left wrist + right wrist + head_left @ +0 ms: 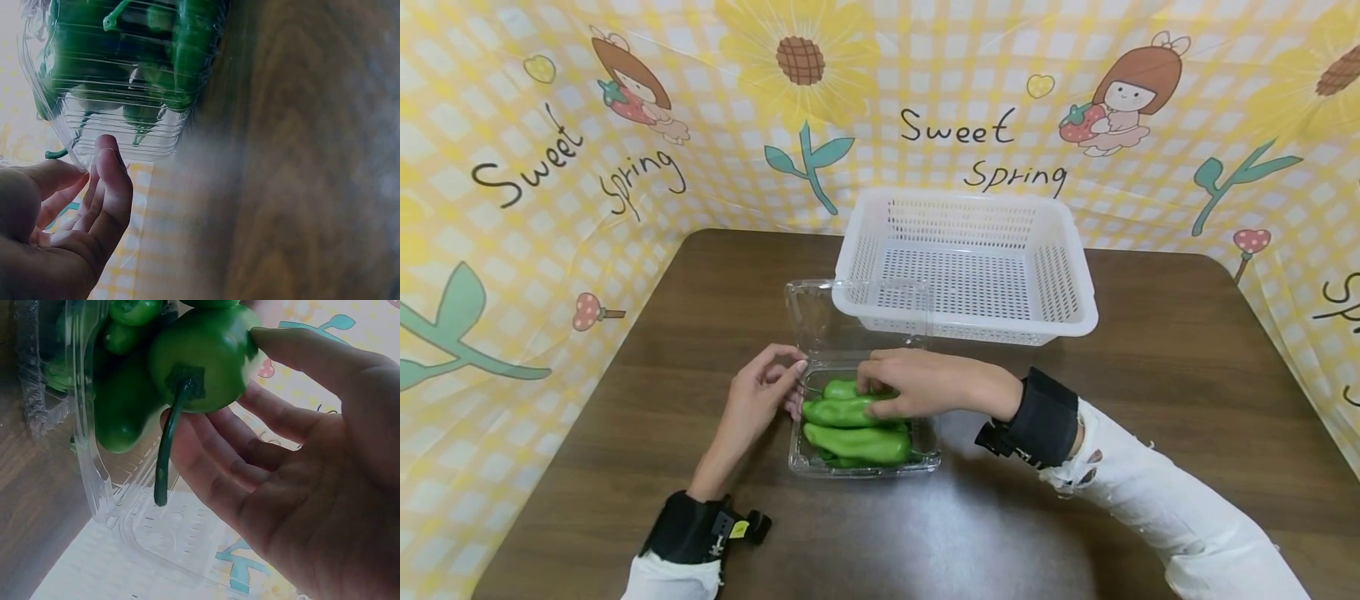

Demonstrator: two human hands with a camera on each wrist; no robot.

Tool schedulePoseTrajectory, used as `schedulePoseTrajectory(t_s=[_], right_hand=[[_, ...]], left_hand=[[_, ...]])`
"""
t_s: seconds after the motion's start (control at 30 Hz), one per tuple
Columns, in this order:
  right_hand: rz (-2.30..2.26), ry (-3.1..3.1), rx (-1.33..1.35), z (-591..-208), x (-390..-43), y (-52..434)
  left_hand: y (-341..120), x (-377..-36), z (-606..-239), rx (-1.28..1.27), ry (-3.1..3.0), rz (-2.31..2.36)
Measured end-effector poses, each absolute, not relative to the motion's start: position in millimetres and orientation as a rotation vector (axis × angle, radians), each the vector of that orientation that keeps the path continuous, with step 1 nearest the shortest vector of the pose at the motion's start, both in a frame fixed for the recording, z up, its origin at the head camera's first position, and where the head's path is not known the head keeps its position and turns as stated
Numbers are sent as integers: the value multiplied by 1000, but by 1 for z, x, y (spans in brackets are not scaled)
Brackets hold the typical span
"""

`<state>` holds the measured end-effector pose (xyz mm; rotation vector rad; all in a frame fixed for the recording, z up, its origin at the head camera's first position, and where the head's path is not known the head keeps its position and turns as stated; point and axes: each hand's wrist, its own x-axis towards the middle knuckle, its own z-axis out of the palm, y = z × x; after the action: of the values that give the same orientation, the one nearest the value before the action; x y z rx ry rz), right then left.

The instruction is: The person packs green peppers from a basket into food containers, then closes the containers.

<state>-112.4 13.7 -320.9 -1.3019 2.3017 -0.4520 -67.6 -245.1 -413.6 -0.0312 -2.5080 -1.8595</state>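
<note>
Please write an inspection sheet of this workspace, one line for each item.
Surface: dark brown wooden table, rounded corners.
Job's things: clear plastic clamshell box, lid open, holding several green peppers; empty white perforated plastic basket stands behind it.
Clutter: nothing seen.
Hands: right hand grips one green pepper with a dark stem at the box; left hand touches the box's left edge with its fingertips, fingers relaxed.
Cables: nothing seen; black wrist straps on both arms.
Surroundings: yellow checked backdrop printed with sunflowers, cartoon figures and "Sweet Spring" encloses the table.
</note>
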Motion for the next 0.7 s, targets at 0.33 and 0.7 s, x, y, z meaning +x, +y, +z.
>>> schedulePoseTrajectory(t_s=[0.33, 0.7], right_hand=[[-552, 2313, -1286, -320, -115, 18], [-1067, 2642, -1444, -288, -132, 45]], left_hand=[[-245, -68, -414, -20, -2509, -1871], [-245, -68, -414, -16, -2505, -1880]])
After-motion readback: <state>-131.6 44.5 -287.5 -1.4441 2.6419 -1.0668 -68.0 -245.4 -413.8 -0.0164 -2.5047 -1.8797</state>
